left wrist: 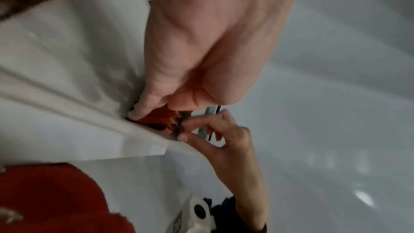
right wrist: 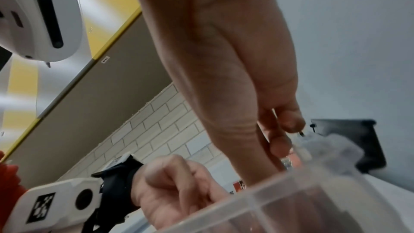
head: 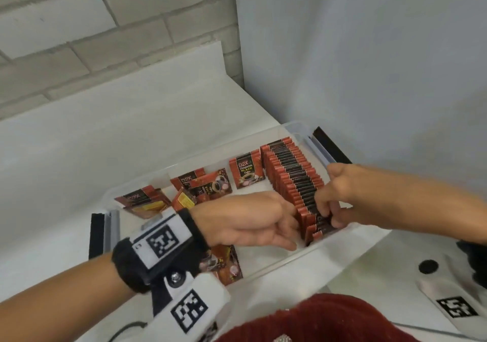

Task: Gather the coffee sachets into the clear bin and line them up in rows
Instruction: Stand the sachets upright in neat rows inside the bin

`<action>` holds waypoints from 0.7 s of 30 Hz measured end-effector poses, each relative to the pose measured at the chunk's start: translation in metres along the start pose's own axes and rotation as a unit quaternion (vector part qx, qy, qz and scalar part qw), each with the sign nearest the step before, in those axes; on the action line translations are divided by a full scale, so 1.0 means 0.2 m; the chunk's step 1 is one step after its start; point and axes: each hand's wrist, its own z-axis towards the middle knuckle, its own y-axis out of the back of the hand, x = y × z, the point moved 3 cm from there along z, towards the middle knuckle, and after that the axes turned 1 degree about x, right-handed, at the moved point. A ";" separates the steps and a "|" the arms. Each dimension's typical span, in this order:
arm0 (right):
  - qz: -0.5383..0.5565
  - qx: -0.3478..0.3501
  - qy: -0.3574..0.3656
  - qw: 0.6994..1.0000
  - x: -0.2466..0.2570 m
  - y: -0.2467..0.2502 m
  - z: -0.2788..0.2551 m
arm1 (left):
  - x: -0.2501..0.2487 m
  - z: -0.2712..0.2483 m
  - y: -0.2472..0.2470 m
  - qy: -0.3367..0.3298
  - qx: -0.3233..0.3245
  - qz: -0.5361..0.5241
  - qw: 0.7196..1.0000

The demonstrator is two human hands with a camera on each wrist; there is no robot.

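Observation:
A clear bin [head: 297, 128] sits on the white counter. Along its right side a long row of red-and-black coffee sachets [head: 292, 175] stands on edge. My left hand [head: 293, 229] curls round the near end of that row from the left. From the right, my right hand [head: 329, 213] pinches the nearest sachets. The left wrist view shows my left hand [left wrist: 156, 111] and right hand [left wrist: 186, 130] both on the red sachets [left wrist: 163, 118]. Loose sachets lie flat in the bin: one upright-facing [head: 246, 170], a small pile [head: 208, 186], another [head: 143, 202], one under my left wrist [head: 226, 262].
Black latch handles stick out at the bin's far right [head: 332, 149] and near left [head: 96, 233] ends. A brick wall stands behind the counter, and a plain white wall rises right beside the bin. My red garment [head: 316, 320] fills the bottom edge. The bin wall [right wrist: 268, 206] blocks the right wrist view.

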 end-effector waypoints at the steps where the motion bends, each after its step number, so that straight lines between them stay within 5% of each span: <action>1: 0.000 0.002 0.009 1.000 0.00 -0.01 0.01 | 0.01 0.01 -0.01 -0.003 -0.011 -0.009 1.000; 4: 0.023 0.017 0.028 0.999 0.01 0.01 0.00 | 0.03 0.01 -0.02 -0.021 -0.048 -0.005 0.999; 9: 0.021 -0.062 0.015 0.998 0.00 0.03 0.00 | 0.04 0.00 -0.02 -0.029 -0.041 -0.053 0.997; 21: 0.006 0.005 0.019 1.000 -0.04 -0.03 -0.02 | 0.07 0.02 -0.02 -0.027 -0.055 -0.075 0.995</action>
